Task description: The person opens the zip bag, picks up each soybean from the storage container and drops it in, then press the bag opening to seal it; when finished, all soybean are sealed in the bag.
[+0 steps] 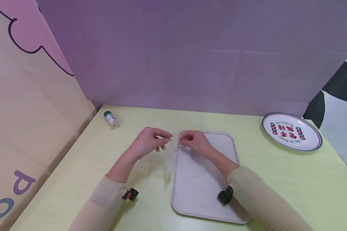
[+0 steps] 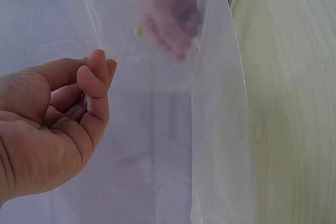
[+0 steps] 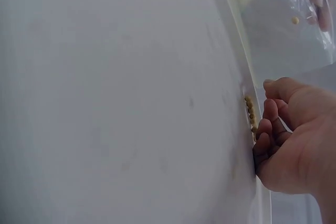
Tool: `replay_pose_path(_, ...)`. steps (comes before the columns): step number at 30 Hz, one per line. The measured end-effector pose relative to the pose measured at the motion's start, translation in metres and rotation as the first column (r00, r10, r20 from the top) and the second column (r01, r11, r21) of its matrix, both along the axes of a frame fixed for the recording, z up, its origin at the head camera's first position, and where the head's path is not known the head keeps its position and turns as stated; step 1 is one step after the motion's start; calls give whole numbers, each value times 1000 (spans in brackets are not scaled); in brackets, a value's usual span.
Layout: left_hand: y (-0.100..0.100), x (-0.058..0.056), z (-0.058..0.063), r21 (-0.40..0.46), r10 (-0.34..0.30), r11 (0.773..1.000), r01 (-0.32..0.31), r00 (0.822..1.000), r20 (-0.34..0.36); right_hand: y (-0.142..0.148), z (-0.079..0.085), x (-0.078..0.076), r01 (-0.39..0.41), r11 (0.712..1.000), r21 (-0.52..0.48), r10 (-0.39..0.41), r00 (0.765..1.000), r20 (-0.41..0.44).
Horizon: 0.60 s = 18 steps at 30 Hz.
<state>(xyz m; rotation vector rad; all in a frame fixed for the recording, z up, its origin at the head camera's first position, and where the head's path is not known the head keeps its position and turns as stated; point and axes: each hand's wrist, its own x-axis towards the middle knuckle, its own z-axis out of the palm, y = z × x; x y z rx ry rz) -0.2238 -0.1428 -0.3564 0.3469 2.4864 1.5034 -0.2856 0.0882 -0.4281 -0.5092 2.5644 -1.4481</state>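
A clear plastic bag hangs upright between the hands, just left of the beige tray. My left hand pinches its upper edge between thumb and fingers. A single yellow bean shows through the film, apart from both hands. My right hand is at the tray's far left corner, thumb and fingers bent. Beside its fingertips, several round yellow beans sit in a row along the tray's rim. Whether this hand holds a bean is hidden.
A small green-capped jar lies on the table's back left. An oval plate with red lettering and a dark rim is at the back right. Behind the table rises a purple backdrop.
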Motion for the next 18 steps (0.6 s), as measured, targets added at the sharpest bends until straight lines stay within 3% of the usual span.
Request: replay_pose_path(18,1,-1,0,2,3,1000,-3,1000,8,-4,-2,0,-8,994,112,17,997,-81)
